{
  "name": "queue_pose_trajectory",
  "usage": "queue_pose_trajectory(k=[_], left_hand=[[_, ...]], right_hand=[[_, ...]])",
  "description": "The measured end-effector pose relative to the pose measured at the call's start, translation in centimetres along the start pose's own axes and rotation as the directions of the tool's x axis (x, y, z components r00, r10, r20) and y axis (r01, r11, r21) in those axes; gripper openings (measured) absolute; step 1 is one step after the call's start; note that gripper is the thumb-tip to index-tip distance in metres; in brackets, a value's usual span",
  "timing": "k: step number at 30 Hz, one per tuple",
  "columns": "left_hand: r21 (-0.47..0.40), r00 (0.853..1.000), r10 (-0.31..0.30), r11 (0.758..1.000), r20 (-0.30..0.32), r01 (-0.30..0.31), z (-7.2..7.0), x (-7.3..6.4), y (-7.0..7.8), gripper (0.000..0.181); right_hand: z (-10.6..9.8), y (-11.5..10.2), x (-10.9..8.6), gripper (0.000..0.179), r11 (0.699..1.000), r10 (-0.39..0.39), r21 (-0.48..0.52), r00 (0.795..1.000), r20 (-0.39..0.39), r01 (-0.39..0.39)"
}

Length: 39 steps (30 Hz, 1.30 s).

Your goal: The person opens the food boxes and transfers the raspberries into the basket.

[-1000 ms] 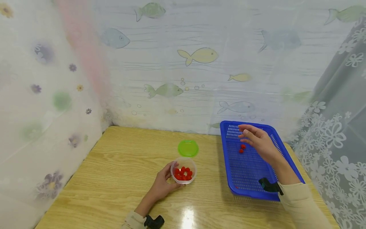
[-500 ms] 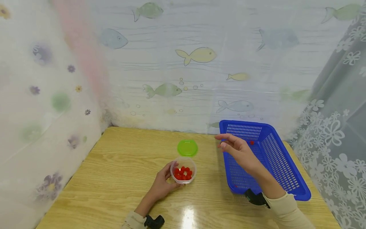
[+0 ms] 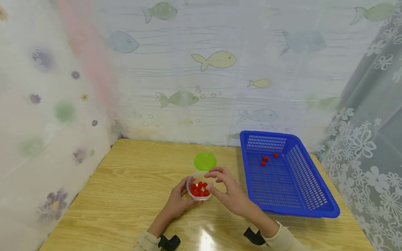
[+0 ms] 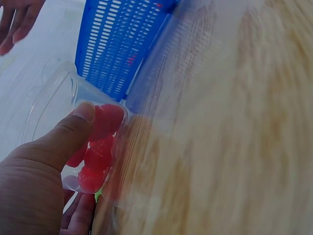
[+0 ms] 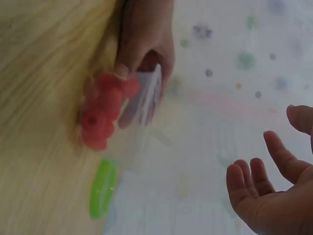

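Note:
My left hand (image 3: pixel 178 201) grips a clear plastic tub (image 3: pixel 200 176) from its left side, the thumb along the near wall. Several small red raspberry-like berries (image 3: pixel 200 190) lie in the tub's bottom; they show through the wall in the left wrist view. Over the tub's right rim is my right hand (image 3: pixel 232 193), fingers bent loosely and thumb apart. In the right wrist view this right hand (image 5: pixel 274 200) has nothing between thumb and fingertips. A green lid (image 3: pixel 205 161) lies flat just behind the tub.
On the right of the wooden table (image 3: pixel 141 167) stands a blue plastic basket (image 3: pixel 309 179) with slotted walls. Three red berries (image 3: pixel 265 159) sit towards its back. A fish-patterned curtain (image 3: pixel 176 122) hangs along the table's far edge.
My right hand has moved left from above the blue basket to the tub, uncovering the basket's berries. The left hand and tub have stayed put.

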<state>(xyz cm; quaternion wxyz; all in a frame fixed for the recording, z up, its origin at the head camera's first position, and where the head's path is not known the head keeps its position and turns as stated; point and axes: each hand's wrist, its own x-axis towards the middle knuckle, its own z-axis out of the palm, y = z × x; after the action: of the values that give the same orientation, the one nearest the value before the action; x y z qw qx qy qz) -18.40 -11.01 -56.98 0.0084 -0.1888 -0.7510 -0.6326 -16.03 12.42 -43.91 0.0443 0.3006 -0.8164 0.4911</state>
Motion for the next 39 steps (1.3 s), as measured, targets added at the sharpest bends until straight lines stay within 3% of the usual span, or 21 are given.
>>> queue_pose_trajectory(k=[6, 12, 22, 34, 39], left_hand=[[-0.003, 1.000, 0.010, 1.000, -0.005, -0.010, 0.1, 0.0, 0.1, 0.087], [0.005, 1.000, -0.008, 1.000, -0.007, 0.008, 0.1, 0.0, -0.1, 0.087], [0.019, 1.000, 0.001, 1.000, -0.010, -0.001, 0.1, 0.0, 0.0, 0.085], [0.024, 1.000, 0.014, 1.000, 0.001, -0.014, 0.1, 0.0, 0.0, 0.085], [0.021, 1.000, -0.009, 1.000, -0.001, 0.010, 0.0, 0.0, 0.2, 0.087]], right_hand=[[3.0, 1.5, -0.5, 0.027, 0.997, 0.075, 0.019, 0.997, 0.009, -0.075], [4.4, 3.1, -0.5, 0.027, 0.994, 0.106, 0.000, 0.994, -0.018, -0.106], [5.0, 5.0, -0.2, 0.035, 0.983, 0.182, -0.016, 0.982, -0.041, -0.183], [5.5, 6.7, 0.8, 0.034, 0.955, 0.245, 0.165, 0.969, 0.029, -0.246], [5.5, 6.9, 1.4, 0.027, 0.948, 0.258, 0.175, 0.964, 0.060, -0.264]])
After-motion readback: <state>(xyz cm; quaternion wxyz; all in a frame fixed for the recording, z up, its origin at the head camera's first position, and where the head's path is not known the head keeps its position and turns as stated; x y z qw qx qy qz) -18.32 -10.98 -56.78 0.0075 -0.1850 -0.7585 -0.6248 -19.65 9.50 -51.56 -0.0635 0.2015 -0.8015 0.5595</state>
